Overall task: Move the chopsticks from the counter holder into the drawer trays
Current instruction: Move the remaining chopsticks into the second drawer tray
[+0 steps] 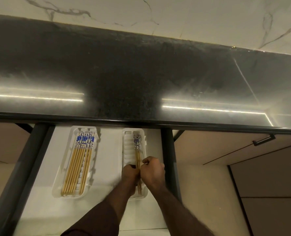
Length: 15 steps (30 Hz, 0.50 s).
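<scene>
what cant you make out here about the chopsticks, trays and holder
- Counter holder: not in the head view, out of frame.
- Chopsticks in the right tray: middle hidden by the left hand and right hand, so grip and count unclear.
- Left tray far end: cut off under the counter edge.

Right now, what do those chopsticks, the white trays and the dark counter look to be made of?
The chopsticks look like bamboo or wood: pale yellow shafts with glossy blue-and-white patterned tops, likely painted. The trays seem to be moulded white plastic, with ribbed slots and rounded rims. The counter looks like polished dark speckled stone, perhaps granite, mirroring the lights.
</scene>
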Each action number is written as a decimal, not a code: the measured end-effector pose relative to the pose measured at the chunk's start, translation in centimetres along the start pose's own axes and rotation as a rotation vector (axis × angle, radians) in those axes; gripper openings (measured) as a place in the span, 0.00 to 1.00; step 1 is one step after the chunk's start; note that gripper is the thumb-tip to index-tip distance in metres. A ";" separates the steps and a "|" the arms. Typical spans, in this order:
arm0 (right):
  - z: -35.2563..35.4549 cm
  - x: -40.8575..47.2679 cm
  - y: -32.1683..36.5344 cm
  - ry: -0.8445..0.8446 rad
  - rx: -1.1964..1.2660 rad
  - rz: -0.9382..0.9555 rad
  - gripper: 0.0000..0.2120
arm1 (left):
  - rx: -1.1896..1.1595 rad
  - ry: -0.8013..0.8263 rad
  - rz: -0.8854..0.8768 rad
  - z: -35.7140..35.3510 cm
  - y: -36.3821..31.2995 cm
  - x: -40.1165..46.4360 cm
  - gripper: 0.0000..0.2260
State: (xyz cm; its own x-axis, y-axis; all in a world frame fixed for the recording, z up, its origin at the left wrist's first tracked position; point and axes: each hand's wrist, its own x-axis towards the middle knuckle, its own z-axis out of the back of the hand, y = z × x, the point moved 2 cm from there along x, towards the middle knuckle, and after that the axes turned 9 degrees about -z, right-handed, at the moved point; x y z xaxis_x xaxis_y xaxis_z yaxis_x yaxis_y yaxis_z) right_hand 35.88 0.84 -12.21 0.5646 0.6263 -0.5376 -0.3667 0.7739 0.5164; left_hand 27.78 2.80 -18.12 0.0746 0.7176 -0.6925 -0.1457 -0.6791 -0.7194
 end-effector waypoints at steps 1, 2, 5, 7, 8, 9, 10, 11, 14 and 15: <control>0.1 0.1 -0.1 -0.003 0.018 -0.007 0.11 | 0.030 -0.003 -0.012 -0.1 0.1 0.1 0.07; 0.1 0.1 -0.2 -0.002 0.031 -0.012 0.11 | 0.054 -0.004 -0.022 -0.2 0.2 0.1 0.06; 0.4 0.1 -0.4 0.004 0.056 -0.024 0.10 | 0.084 -0.018 -0.060 -0.7 0.3 -0.1 0.07; 0.6 0.1 -0.6 0.012 0.063 -0.019 0.11 | 0.144 -0.038 -0.089 -0.8 0.4 -0.3 0.07; 0.7 0.1 -0.6 0.015 0.065 -0.016 0.11 | 0.171 -0.039 -0.103 -0.8 0.4 -0.3 0.06; 0.7 0.2 -0.6 0.015 0.067 -0.015 0.11 | 0.185 -0.039 -0.114 -0.7 0.4 -0.3 0.06; 0.7 0.2 -0.7 0.013 0.068 -0.017 0.11 | 0.198 -0.042 -0.121 -0.7 0.4 -0.3 0.06; 0.8 0.3 -0.7 0.010 0.069 -0.018 0.11 | 0.217 -0.049 -0.126 -0.7 0.4 -0.3 0.06; 0.7 0.3 -0.7 0.010 0.065 -0.018 0.11 | 0.273 -0.064 -0.141 -0.8 0.3 -0.4 0.05; 0.7 0.3 -0.7 0.011 0.064 -0.014 0.11 | 0.288 -0.061 -0.149 -0.8 0.4 -0.5 0.05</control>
State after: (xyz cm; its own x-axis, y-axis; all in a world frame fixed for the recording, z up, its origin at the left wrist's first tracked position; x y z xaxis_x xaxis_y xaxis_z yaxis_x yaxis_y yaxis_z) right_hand 36.82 0.40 -12.31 0.5610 0.6167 -0.5523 -0.3108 0.7752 0.5499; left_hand 28.49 2.08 -18.12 0.0578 0.8197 -0.5699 -0.4115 -0.5005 -0.7617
